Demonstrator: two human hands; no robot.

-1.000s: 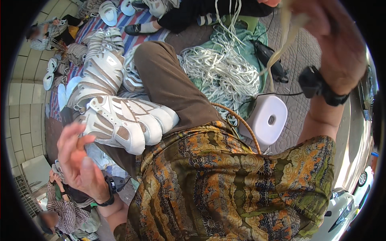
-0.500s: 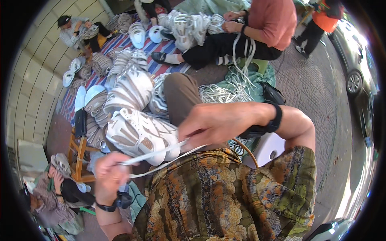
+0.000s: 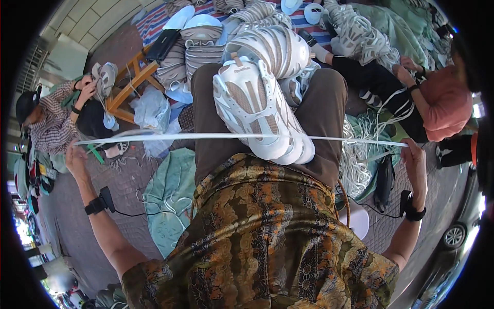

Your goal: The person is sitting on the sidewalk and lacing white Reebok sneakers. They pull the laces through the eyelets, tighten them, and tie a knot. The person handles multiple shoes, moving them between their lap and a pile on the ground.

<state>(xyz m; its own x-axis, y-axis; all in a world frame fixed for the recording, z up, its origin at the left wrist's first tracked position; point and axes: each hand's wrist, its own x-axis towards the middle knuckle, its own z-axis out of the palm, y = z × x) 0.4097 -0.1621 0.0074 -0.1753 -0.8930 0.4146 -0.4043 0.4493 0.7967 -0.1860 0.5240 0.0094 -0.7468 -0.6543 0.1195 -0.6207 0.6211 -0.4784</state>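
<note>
Lace (image 3: 175,137) drawn straight across the shoe (image 3: 252,95), left hand (image 3: 76,160) pinching it leftward, right hand (image 3: 415,162) pinching it rightward; shoe appears unthreaded.

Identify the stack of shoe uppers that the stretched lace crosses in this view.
The stack on the brown trousers, toes nearest the patterned shirt; the lace misses the other stacks.

Grey-brown paving (image 3: 123,188) lies beside a pale tiled wall (image 3: 98,21).

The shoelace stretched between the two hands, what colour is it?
The shoelace is white, best seen in the head view.
</note>
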